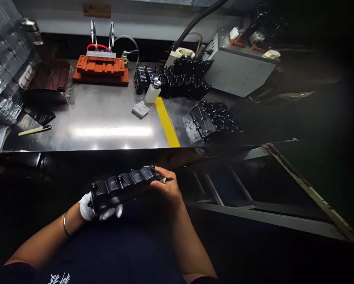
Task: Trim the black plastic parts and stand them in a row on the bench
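A long black moulded plastic part (120, 187) with a row of rounded humps is held in front of my body, below the table edge. My left hand (86, 207), in a white glove, is closed around its left end from beneath, with gloved fingertips showing under it. My bare right hand (168, 187) grips the right end between thumb and fingers. A small dark-tipped object (166, 180) sticks out at the right hand; its kind I cannot make out. The part tilts slightly, its right end higher.
On the metal table (106, 106) stand an orange fixture (101, 69) and a white pump bottle (152, 92) beside a folded white cloth (140, 109). Black parts (179, 81) are piled behind, with more (215, 116) at the right. A pale-handled knife-like tool (35, 130) lies left; a grey box (239, 63) stands right.
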A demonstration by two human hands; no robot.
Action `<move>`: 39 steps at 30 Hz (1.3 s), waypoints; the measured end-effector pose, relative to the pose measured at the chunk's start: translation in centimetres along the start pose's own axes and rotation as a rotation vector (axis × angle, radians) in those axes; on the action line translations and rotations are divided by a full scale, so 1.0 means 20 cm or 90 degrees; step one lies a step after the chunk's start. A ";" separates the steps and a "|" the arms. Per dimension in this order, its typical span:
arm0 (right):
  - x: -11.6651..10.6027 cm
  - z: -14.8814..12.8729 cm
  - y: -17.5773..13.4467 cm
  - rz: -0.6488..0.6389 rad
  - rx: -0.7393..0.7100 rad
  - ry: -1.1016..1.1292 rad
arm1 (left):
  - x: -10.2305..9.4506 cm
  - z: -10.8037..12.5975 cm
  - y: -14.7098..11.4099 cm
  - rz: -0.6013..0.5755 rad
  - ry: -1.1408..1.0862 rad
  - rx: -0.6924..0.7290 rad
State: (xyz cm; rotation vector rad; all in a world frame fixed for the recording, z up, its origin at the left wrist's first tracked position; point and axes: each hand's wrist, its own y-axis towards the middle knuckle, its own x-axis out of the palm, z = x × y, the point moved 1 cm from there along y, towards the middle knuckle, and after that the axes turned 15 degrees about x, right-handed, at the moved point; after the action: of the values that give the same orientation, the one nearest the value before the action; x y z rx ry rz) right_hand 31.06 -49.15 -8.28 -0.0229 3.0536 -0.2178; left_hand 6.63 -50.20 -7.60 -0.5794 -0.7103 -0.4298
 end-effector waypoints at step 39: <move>0.17 -0.18 -0.09 -0.136 -0.366 -0.360 | 0.01 0.03 0.06 -0.006 0.024 0.074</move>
State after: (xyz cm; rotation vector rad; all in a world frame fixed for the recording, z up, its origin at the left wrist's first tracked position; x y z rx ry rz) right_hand 27.49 -50.49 -4.74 -0.3741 2.4389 0.5598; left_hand 7.11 -48.86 -7.48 -0.4575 -0.6976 -0.4041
